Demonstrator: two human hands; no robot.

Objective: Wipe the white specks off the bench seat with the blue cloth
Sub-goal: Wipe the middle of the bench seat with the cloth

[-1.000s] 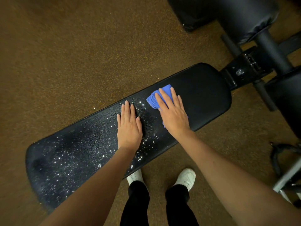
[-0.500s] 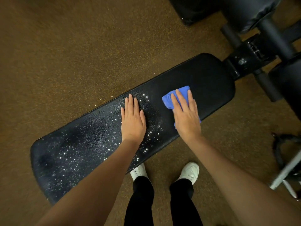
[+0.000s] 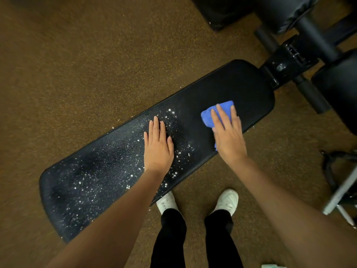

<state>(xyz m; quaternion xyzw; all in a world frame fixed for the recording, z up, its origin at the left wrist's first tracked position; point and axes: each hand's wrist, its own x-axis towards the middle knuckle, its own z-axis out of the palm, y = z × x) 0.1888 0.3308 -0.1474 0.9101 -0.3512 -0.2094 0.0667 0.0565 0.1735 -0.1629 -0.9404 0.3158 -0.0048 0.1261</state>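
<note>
I see my right hand (image 3: 229, 140) pressing the blue cloth (image 3: 210, 117) flat onto the bench seat (image 3: 251, 89). Its grip is wide open, fingers straight and spread over the cloth, holding it down by pressure and not curled round it. The cloth is bunched, showing ahead of the fingertips and to the thumb side, with a small corner peeking out under the heel of the palm.

My left hand (image 3: 158, 147) lies flat on the bench near the middle of the pad, well apart from the right hand; its grip is open too, fingers straight and close together, holding nothing.

The white specks (image 3: 87, 182) are thick on the pad from beyond the left hand's outer side to the bench's far end there, and they also lie in the strip between the two hands, near the left thumb. The pad around and past the cloth looks dark and free of them.

Below the hands, two white shoes (image 3: 228, 200) stand on the brown floor (image 3: 77, 64) beside the bench's near edge.
</note>
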